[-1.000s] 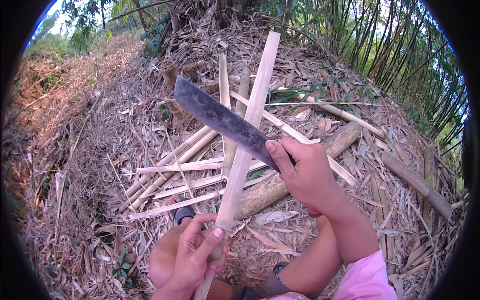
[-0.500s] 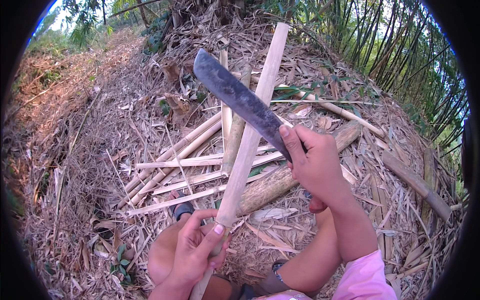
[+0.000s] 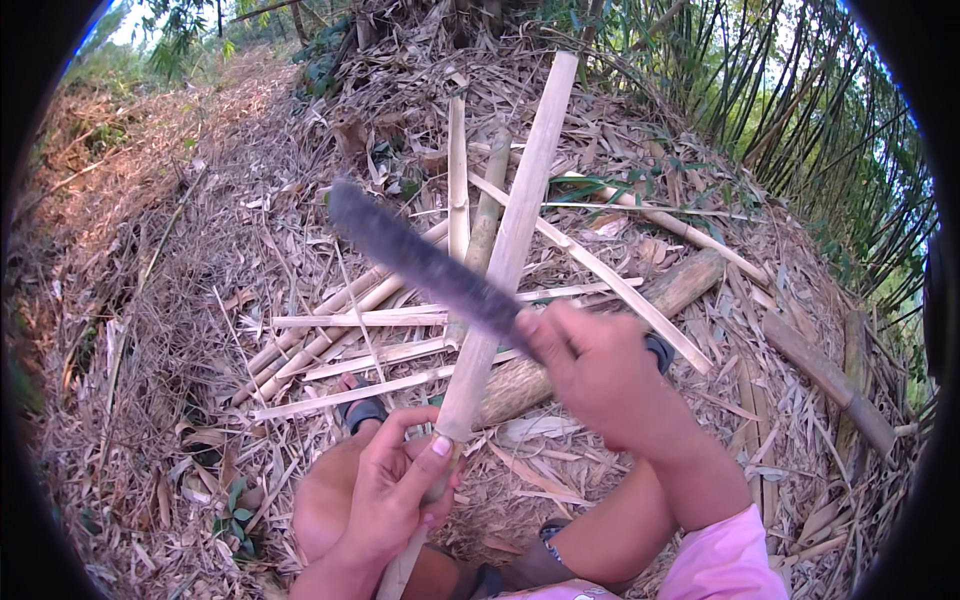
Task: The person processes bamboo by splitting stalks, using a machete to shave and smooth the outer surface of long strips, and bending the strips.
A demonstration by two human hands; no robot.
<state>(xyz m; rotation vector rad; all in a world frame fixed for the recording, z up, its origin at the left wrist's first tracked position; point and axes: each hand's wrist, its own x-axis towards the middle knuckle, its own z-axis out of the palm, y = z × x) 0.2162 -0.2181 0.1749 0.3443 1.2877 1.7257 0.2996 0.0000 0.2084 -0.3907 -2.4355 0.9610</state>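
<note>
A long pale bamboo strip (image 3: 514,237) slants up and away from my lap. Its lower part is gripped in my left hand (image 3: 398,483), thumb pressed on the near face and fingers wrapped behind. My right hand (image 3: 590,375) is closed round the handle of a machete (image 3: 415,250), and the handle itself is hidden in the fist. The dark, broad blade points up and left, smeared by motion. It crosses the strip about midway along; whether it touches the wood I cannot tell.
Beyond my knees lies a thick bamboo log (image 3: 530,388), with several split bamboo strips (image 3: 360,320) and poles strewn around it. Another cut bamboo piece (image 3: 830,380) rests at right. Dry leaves (image 3: 200,330) cover the slope, and bamboo stems (image 3: 800,130) stand at far right.
My right hand has brought the machete down toward me, its blade now crossing lower on the strip. My left hand and the strip have hardly moved.
</note>
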